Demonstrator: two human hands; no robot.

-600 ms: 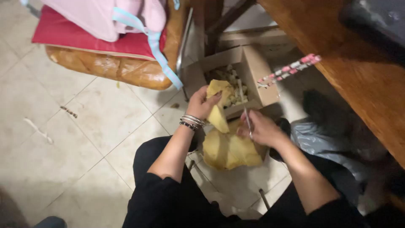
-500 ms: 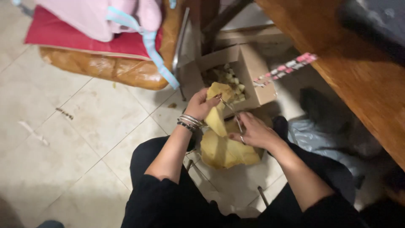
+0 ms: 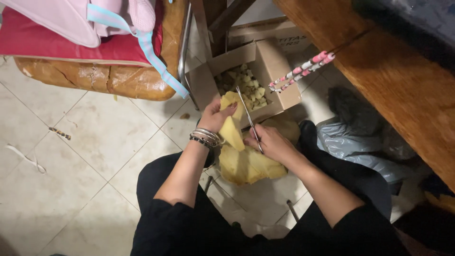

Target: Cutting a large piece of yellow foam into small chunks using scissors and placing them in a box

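Since the earlier frame, scissors (image 3: 248,118) have risen over the cardboard box (image 3: 279,71) edge: my right hand (image 3: 268,142) grips them, my left hand (image 3: 215,116) pinches the yellow foam strip (image 3: 232,128); fingers near the blades risk nicking.

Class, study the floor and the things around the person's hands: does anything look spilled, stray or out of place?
Yes. A small dark scrap and a pale strip lie loose on the beige floor tiles, and a yellow crumb sits just outside the open cardboard box of yellow pieces.
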